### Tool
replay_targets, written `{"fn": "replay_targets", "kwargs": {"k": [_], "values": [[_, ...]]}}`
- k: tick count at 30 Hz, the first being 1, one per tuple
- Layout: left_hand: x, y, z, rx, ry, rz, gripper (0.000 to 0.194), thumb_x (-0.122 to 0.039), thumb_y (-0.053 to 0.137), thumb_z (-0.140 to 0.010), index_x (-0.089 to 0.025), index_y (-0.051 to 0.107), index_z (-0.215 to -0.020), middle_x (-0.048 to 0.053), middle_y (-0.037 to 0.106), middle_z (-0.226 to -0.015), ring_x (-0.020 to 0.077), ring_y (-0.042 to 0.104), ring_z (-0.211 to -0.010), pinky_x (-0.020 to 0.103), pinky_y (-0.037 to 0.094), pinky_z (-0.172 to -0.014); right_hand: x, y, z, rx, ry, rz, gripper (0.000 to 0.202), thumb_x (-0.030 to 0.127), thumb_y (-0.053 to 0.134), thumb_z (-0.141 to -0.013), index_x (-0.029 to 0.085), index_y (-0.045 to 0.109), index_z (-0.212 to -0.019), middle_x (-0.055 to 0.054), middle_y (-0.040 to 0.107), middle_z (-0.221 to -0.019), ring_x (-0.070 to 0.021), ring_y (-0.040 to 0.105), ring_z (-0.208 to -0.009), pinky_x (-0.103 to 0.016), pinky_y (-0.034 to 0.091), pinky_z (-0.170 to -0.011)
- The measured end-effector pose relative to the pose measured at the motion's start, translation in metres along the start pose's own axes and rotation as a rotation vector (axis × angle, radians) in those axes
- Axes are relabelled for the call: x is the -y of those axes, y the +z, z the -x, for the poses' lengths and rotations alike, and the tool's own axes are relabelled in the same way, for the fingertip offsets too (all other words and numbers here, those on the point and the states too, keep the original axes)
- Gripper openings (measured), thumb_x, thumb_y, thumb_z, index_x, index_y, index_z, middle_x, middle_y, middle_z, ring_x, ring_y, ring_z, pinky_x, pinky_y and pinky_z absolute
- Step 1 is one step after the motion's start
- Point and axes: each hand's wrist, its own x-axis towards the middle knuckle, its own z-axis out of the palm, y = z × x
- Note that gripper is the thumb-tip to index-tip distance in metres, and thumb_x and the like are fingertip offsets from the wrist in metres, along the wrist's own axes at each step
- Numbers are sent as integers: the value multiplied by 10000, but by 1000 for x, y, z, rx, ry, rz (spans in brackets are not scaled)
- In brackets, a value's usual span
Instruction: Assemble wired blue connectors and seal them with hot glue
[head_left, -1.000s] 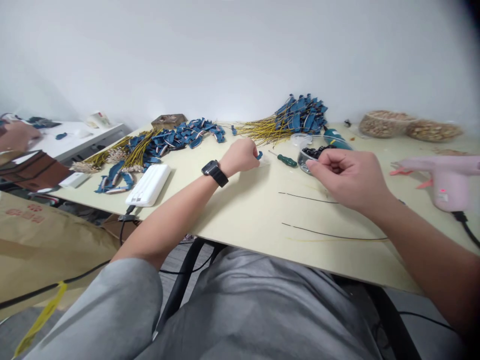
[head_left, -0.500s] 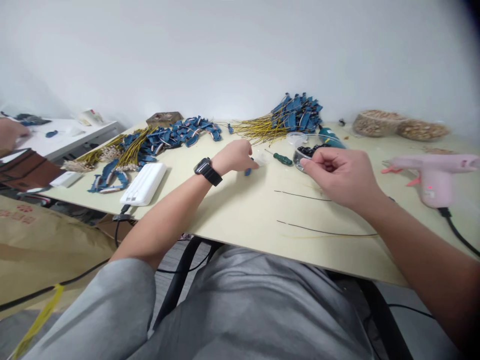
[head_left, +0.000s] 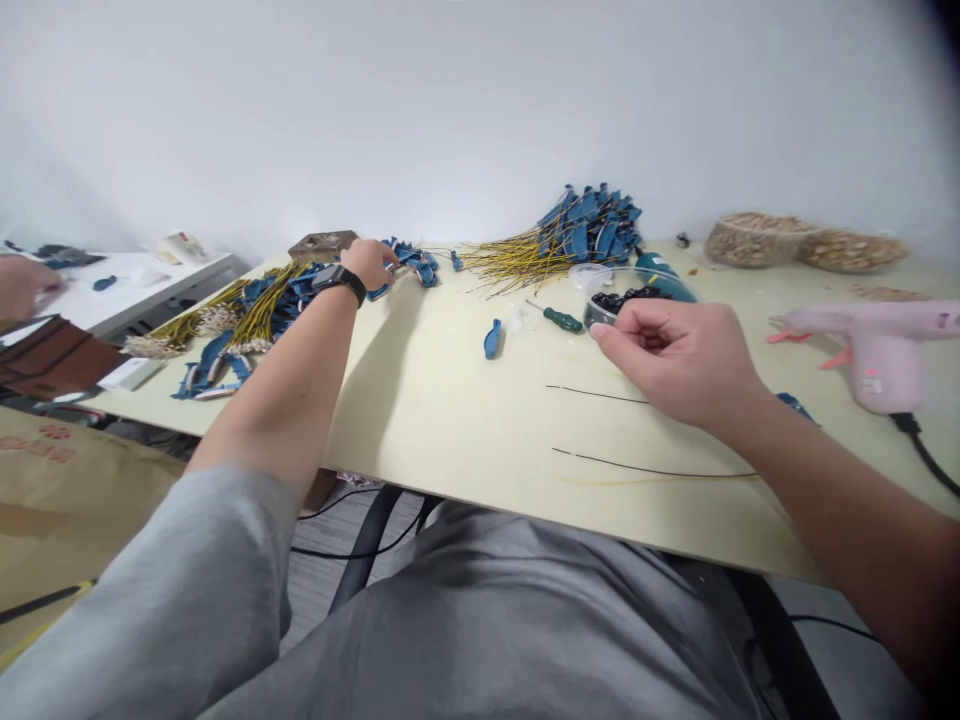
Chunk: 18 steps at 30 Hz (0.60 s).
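Observation:
My left hand [head_left: 369, 264], with a black watch at the wrist, reaches to the pile of blue leaf-shaped pieces [head_left: 412, 262] at the back left; its fingers look partly extended over them, tips hard to see. My right hand [head_left: 675, 350] is closed in a pinch beside a clear cup [head_left: 589, 318] of black beads. Its thumb overlaps the cup's edge, and what the fingers hold is hidden. A single blue leaf-shaped piece [head_left: 492, 339] lies between the hands. Two thin dark wires [head_left: 600, 393] lie in front of my right hand.
A pink glue gun [head_left: 885, 345] stands at right with its cable. A green screwdriver [head_left: 562, 319] lies by the cup. Behind are yellow stems with blue pieces [head_left: 589, 225] and bowls of pebble-like bits [head_left: 757, 240]. Another person's hand [head_left: 26, 285] shows at far left.
My left hand has moved left and away to the blue pile, leaving the single blue piece on the table. My right hand stays beside the cup.

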Motion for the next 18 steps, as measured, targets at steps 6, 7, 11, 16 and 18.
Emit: {"fn": "replay_targets", "kwargs": {"k": [6,7,11,16,18], "values": [[9,33,-31,-23,32,-116,429,-312,752,-965,-135,862,-1340,181,799,-1472,368,545,-1417,550,323,-1226,0,2,0,-8,-49,5,423,220,731,-945,255,436,-643,35,385,-575,-139,320,-552,-380,252,-579],[10,37,-35,-43,38,-139,420,-329,728,-962,-126,868,-1301,211,783,-1511,407,534,-1459,582,304,-1248,1,2,0,-8,-54,4,425,213,736,-941,255,436,-643,36,385,-576,-139,322,-553,-380,252,-581],[10,37,-38,-96,50,-126,475,-558,712,-973,-127,866,-1101,189,822,-1407,360,482,-1448,548,250,-1270,2,3,0,1,-52,-2,418,217,737,-939,255,444,-644,36,392,-577,-138,326,-553,-381,253,-580],[2,-8,-21,-183,19,17,723,-732,496,-1080,-101,799,-1260,83,818,-987,272,456,-1390,515,237,-1167,-1,5,0,2,-61,-20,416,283,717,-962,254,446,-648,41,399,-581,-130,334,-561,-373,267,-583],[-3,-38,-14,-120,42,40,951,-906,475,-1021,-72,746,-1388,23,786,-904,213,397,-1376,493,228,-1118,-2,6,0,-3,-74,-15,413,263,720,-962,254,450,-649,41,403,-584,-133,339,-567,-374,273,-597]]}}
